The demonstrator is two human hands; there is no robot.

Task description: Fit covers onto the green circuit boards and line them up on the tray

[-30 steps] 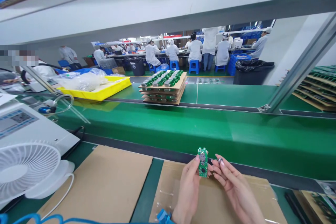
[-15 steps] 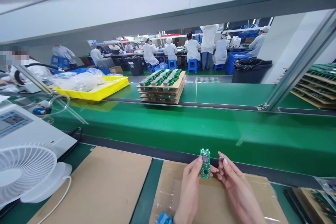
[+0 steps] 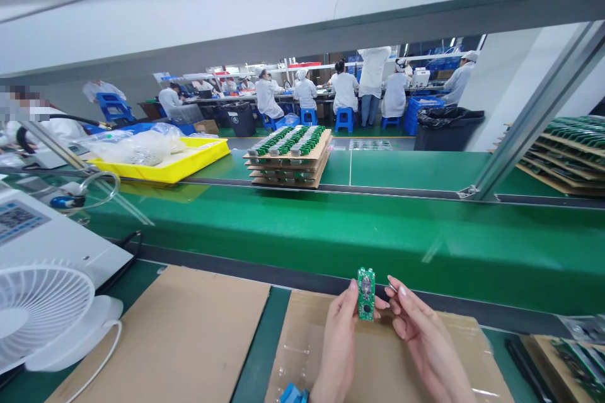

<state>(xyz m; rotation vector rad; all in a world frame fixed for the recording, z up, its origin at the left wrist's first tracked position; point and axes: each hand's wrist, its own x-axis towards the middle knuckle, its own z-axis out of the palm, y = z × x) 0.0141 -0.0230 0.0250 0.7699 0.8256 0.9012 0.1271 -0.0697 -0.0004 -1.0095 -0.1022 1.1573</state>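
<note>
One green board (image 3: 365, 293) stands upright, pinched in the left hand (image 3: 339, 337) above two cardboard sheets (image 3: 170, 334). The right hand (image 3: 420, 343), fingers loosely apart, is beside it; anything at its fingertips is too small to tell.

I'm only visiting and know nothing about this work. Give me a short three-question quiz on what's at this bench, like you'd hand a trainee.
1. True or false: the left hand holds the small green circuit board upright.
2. What lies under both hands? A) a yellow tray B) a cardboard sheet C) a blue stool
3. Fill in: at the bench's left edge stands a white ____.

Key
1. True; the right hand is beside the board, fingertips close to it.
2. B, the cardboard sheet; the yellow tray sits beyond the green conveyor belt.
3. Fan.
</note>
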